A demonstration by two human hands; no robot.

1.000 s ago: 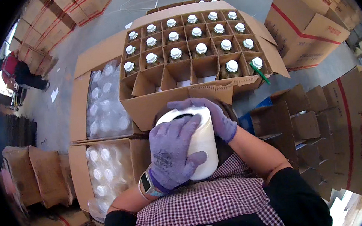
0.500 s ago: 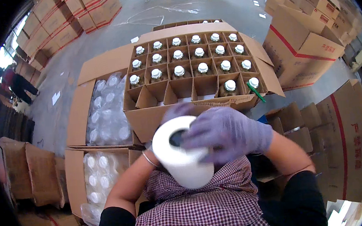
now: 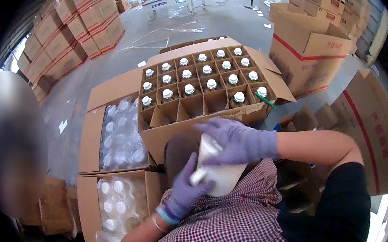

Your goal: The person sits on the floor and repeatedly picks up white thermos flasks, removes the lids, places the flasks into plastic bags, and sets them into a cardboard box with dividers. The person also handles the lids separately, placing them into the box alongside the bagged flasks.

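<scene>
My right hand (image 3: pixel 239 140), in a purple-grey glove, is closed over the upper side of a white roll (image 3: pixel 226 175) tilted above my checked apron. My left hand (image 3: pixel 186 186), gloved alike, curls at its lower left side. A small white piece shows by the left fingers; blur hides what it is. Just beyond, a divided carton (image 3: pixel 194 123) holds several clear bottles (image 3: pixel 211 84) with white caps, one per compartment. Several front compartments hold no bottle. A green strip (image 3: pixel 264 100) lies by the front right bottle.
Left of the carton, two open boxes hold clear plastic-wrapped bottles (image 3: pixel 120 136) and white-capped bottles (image 3: pixel 118 203). An open carton (image 3: pixel 310 53) stands at right, with cardboard flaps (image 3: pixel 370 133) nearer. Stacked cartons (image 3: pixel 86 24) rise far left. A large blurred shape (image 3: pixel 18 141) fills the left edge.
The roll has tipped, so its dark core is no longer visible. My left hand has come out from behind it to its lower left. The view has shifted, and the left blur has appeared.
</scene>
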